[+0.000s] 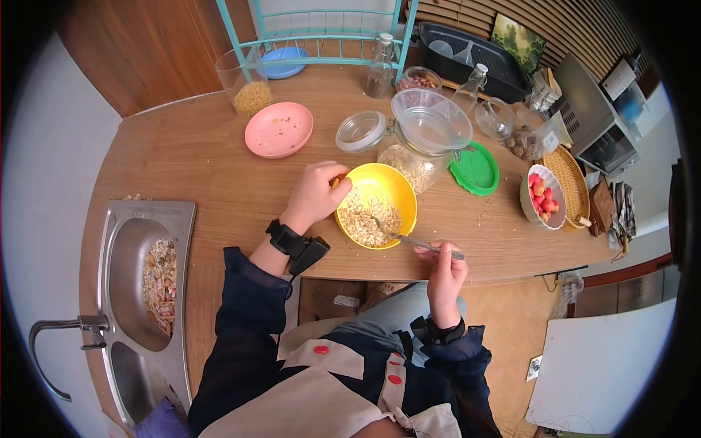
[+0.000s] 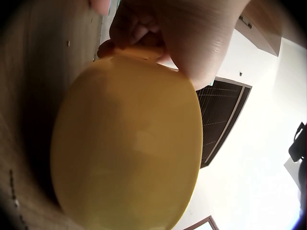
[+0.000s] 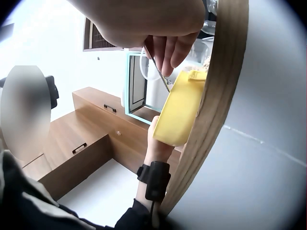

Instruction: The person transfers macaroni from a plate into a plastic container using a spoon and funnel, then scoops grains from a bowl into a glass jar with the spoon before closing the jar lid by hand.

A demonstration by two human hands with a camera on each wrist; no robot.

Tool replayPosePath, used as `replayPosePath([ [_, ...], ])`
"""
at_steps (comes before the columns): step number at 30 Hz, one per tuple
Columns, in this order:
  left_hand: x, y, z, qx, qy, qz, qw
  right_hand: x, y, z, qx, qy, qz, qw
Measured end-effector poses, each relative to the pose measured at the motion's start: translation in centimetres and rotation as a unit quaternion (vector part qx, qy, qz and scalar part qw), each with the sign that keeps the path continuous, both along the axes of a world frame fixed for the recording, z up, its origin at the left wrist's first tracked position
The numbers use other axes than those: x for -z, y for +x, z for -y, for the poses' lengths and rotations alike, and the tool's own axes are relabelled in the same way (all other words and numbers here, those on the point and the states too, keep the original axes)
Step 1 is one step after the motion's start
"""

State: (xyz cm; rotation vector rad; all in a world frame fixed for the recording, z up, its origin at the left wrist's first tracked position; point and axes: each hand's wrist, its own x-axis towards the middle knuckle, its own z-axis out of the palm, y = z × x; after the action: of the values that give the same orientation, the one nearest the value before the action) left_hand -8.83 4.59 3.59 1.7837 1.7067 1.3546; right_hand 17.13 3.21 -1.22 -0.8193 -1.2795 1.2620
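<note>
A yellow bowl with oat flakes in it stands near the table's front edge. My left hand grips its handle at the upper left; in the left wrist view the bowl's outer side fills much of the picture below the curled fingers of that hand. With my right hand I pinch the handle of a metal spoon, whose head lies among the flakes. The right wrist view shows the spoon slanting from the right hand to the bowl.
Behind the bowl stands a glass jar of flakes with a clear container on top. Around it are a pink plate, a glass lid, a green lid and a bowl of red fruit. A sink is at the left.
</note>
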Motion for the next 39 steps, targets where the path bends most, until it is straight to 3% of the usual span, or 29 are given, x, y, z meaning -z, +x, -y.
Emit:
replayPosePath([
  [2,0.0,0.0,-0.1,0.003,0.002,-0.003,1.000,0.0,-0.5,0.1,0.003,-0.061,-0.037,0.997],
  [14,0.6,-0.6,-0.2,0.000,-0.010,-0.045,0.999,0.1,0.1,-1.5,-0.012,-0.108,-0.138,0.984],
  [39,1.1,-0.8,-0.5,0.021,-0.088,-0.067,0.994,-1.2,1.4,-3.4,0.006,-0.123,-0.139,0.983],
])
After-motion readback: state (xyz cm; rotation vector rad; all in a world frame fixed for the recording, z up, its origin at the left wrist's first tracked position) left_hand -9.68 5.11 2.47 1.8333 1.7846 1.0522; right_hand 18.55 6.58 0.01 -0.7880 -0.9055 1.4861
